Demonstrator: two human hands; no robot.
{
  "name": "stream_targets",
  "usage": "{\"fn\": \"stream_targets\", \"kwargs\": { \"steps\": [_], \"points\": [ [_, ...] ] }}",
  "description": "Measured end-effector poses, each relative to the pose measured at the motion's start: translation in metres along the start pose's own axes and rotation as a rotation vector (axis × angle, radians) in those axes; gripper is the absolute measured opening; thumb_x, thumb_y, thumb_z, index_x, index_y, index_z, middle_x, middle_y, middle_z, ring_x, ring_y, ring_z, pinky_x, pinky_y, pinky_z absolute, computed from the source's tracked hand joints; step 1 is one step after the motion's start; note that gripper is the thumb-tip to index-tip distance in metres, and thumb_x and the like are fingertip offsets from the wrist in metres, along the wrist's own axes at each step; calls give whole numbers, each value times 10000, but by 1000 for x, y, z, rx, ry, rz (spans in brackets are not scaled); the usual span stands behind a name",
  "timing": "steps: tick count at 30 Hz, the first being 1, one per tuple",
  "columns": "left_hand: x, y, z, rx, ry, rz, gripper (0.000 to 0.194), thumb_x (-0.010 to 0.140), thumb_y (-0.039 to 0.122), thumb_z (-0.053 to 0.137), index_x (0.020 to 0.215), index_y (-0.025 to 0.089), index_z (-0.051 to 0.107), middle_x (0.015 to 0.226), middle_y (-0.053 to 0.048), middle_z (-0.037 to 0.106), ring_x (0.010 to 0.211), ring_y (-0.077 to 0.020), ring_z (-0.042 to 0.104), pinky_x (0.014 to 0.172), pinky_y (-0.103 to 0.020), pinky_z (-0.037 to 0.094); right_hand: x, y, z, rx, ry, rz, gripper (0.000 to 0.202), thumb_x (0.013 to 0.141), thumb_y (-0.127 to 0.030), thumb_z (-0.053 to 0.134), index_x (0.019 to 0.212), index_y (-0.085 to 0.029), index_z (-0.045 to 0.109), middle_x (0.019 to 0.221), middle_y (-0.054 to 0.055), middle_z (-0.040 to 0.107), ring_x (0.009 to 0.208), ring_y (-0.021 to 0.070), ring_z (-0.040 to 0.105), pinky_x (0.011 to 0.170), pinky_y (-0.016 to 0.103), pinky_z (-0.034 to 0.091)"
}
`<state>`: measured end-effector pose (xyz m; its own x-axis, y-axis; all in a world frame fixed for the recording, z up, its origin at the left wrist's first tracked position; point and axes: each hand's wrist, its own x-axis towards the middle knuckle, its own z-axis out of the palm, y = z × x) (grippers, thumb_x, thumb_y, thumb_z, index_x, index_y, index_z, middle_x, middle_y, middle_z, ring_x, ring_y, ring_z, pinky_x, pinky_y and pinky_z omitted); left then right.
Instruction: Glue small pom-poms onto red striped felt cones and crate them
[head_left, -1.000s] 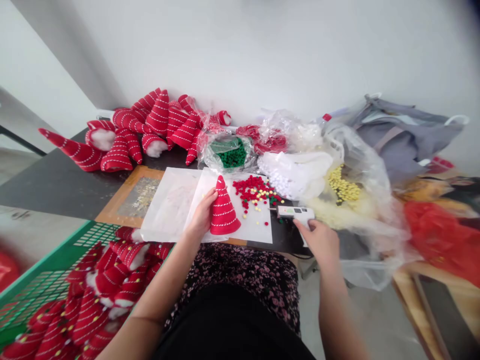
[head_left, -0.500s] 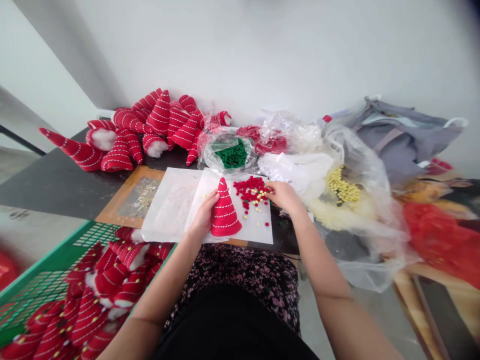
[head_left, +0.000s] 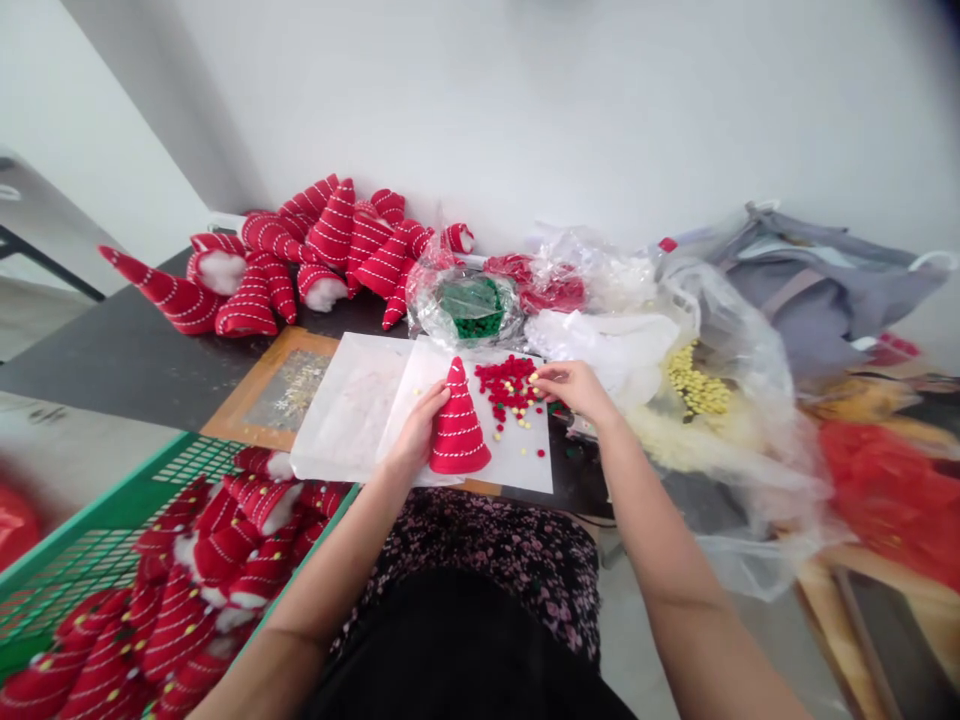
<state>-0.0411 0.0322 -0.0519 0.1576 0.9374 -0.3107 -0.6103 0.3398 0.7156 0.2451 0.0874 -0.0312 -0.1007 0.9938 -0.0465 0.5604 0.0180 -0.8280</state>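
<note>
My left hand (head_left: 421,428) grips the left side of a red cone-shaped hat (head_left: 459,430) with white stitched stripes, which stands point-up on a white sheet (head_left: 526,470). At the right edge of a heap of small red pompoms (head_left: 504,378), my right hand (head_left: 571,388) is closed in a pinch, and a pale yellow pompom (head_left: 534,378) shows at its fingertips. Yellow and a few green pompoms are scattered among and below the red ones. Behind the sheet, a clear plastic bag (head_left: 429,312) holds green pompoms (head_left: 480,308).
Stuffed red striped cones (head_left: 330,230) are piled at the back left. A green crate (head_left: 97,522) of cones with small pompoms on them stands lower left. A wooden frame (head_left: 229,412) with snowflake pieces lies beside the sheets; plastic bags (head_left: 780,400) and yellow pompoms (head_left: 697,380) fill the right.
The view has shifted slightly. My right hand's fingertips have drawn together, and a yellow pompom now shows at them. The left hand keeps its hold on the red cone hat.
</note>
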Motion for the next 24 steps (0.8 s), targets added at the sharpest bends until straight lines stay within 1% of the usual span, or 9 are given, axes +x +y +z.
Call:
{"fn": "stream_targets", "kwargs": {
  "steps": [2,4,6,10,14,17,21,24],
  "points": [
    [0,0,0,-1,6,4,489,729,393,901,1155,196,764,994,-42,817,909,-252,767,852,-351,586,-3,-1,-1,222,-8,54,351,714,-502,901,835,-186,810,723,48,791,615,210,731,612,331,626],
    [0,0,0,-3,12,7,470,731,385,897,1139,193,765,989,-45,814,913,-255,764,845,-350,583,-5,-5,-1,360,-8,80,438,603,-550,963,788,-190,797,696,28,770,586,178,696,594,305,609],
    [0,0,0,-5,13,11,468,728,376,899,1135,189,767,991,-46,813,903,-251,760,836,-344,579,-8,-11,0,436,-10,86,466,562,-555,990,781,-194,793,688,9,757,574,150,677,598,283,602],
    [-1,1,1,-7,2,11,463,725,378,905,1126,187,773,973,-37,812,834,-222,747,794,-323,574,-9,-20,6,556,-36,108,509,542,-560,1012,821,-198,788,726,11,769,618,153,714,647,289,629],
    [-1,2,2,-11,6,4,456,720,376,910,1111,186,773,964,-43,812,852,-233,754,819,-334,577,-3,-20,16,596,1,124,524,513,-551,1027,801,-200,765,706,12,764,631,169,722,671,313,638],
    [-2,2,3,-22,11,-5,450,695,373,926,1076,186,777,951,-42,815,837,-229,752,818,-331,583,0,-17,22,589,16,116,497,545,-535,1013,816,-202,764,734,25,777,685,193,742,719,340,642],
    [-2,3,4,-34,32,-3,425,689,362,926,1048,190,778,970,-35,820,819,-210,748,802,-316,588,-3,-20,28,488,30,75,412,612,-480,975,856,-209,783,750,53,793,760,252,780,799,407,650],
    [-2,2,3,-41,40,-2,419,693,361,922,1047,191,777,967,-35,817,818,-211,743,792,-315,583,-10,-24,29,444,10,30,377,657,-459,946,900,-215,792,797,76,811,805,287,797,785,427,656]
  ]
}}
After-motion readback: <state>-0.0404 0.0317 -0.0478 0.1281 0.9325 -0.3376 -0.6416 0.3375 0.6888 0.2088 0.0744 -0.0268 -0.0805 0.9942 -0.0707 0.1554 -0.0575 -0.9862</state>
